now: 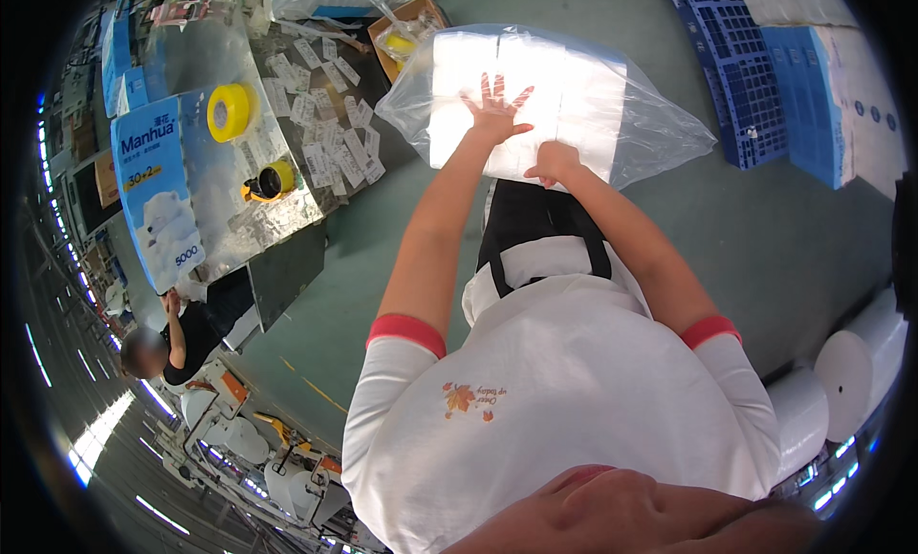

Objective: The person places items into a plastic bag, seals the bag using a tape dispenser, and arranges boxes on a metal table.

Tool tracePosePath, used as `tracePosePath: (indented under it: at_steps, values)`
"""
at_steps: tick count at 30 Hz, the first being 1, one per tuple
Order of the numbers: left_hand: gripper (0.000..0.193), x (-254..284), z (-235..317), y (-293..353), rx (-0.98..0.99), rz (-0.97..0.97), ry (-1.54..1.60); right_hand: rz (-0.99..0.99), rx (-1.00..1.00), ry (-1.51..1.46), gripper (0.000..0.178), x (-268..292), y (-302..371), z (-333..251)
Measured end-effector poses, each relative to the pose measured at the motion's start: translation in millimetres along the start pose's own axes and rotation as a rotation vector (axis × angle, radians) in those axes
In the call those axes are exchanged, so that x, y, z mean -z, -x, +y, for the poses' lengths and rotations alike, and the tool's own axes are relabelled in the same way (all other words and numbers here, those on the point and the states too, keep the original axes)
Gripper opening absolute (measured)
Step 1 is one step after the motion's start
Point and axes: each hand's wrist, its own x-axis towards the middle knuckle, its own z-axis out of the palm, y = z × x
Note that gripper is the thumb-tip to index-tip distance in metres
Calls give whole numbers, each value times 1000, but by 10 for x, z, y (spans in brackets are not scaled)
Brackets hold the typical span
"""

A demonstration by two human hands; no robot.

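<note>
In front of me lies a large clear plastic bag [660,124] with bright white, soft-looking rectangular packs [583,86] inside, seams showing between them. My left hand [498,119] rests on the packs with its fingers spread; shiny streaks cross the fingers, and I cannot tell whether film covers them. To its right, my right hand [557,163] is closed at the near edge of the bag, its fingers curled on the plastic. What lies under the curled fingers is mostly hidden.
At left, a metal table [277,205] carries yellow tape [229,112], a tape dispenser [273,180] and a blue printed package [161,191]. Many labels [335,138] lie beside it. A cardboard box [406,33] stands behind; blue pallets [736,76] are at right. Another person [177,339] works at left.
</note>
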Motion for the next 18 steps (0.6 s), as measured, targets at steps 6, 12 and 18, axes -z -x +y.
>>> tracePosePath:
  at_steps: [6,12,18]
  values:
    - [80,-66,6,-40,22,41,-24,-64,-7,26,38,95,-27,-24]
    - [80,-45,58,-2,71,4,-100,-30,-28,21,38,57,-51,-121]
    - [82,-74,45,3,140,-81,-152,20,77,92,35,-25,-133,-193]
